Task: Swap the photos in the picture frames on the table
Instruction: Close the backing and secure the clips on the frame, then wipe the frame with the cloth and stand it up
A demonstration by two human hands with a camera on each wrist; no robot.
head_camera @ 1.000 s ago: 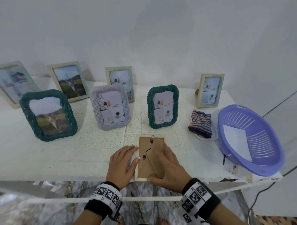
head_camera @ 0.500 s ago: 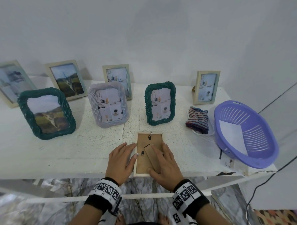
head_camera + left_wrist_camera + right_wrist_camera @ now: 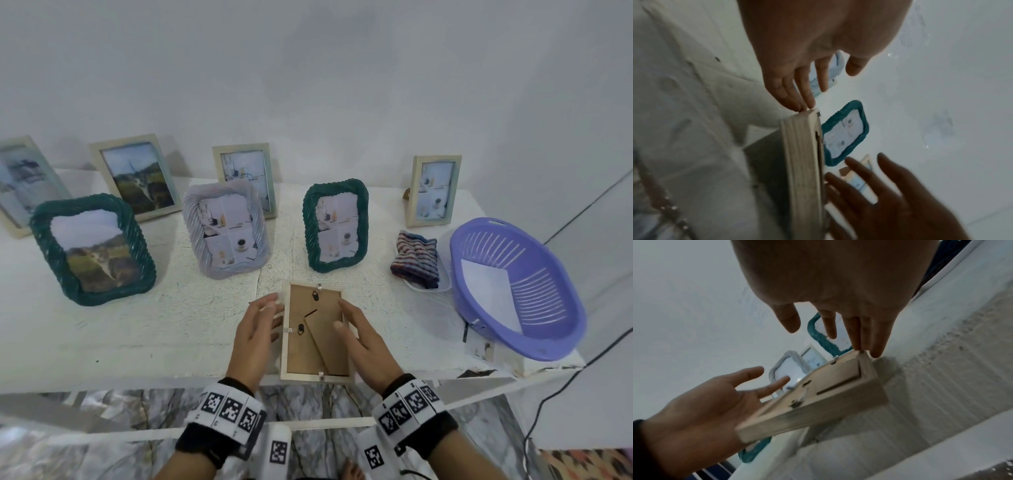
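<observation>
Head view. A pale wooden frame [image 3: 315, 332] lies face down at the near edge of the bench [image 3: 137, 329], at 6 o'clock in the scene, its brown backing board and folded stand uppermost. The left hand [image 3: 255, 337] flanks it at 9 o'clock and the right hand [image 3: 363, 337] at 3 o'clock; both have their fingers extended and spread, gripping nothing. Small retaining tabs show at the top, left and bottom edges. Other frames stand upright toward 12 o'clock, among them a green woven frame [image 3: 335, 224] and a lilac woven frame [image 3: 226, 229].

Left wrist view. The left hand's fingertips [image 3: 805, 105] touch the far corner of the frame's side wall; the picture is blurred.

Right wrist view. The right hand's fingertips [image 3: 859, 344] rest at the frame's far corner, and the backing is seated in its recess.

Step in hand, as judged: opening the back of the first frame. The next move calls for turning each tab aside, then lifting the backing out to reach the photo, holding the frame steady near the bench edge.
</observation>
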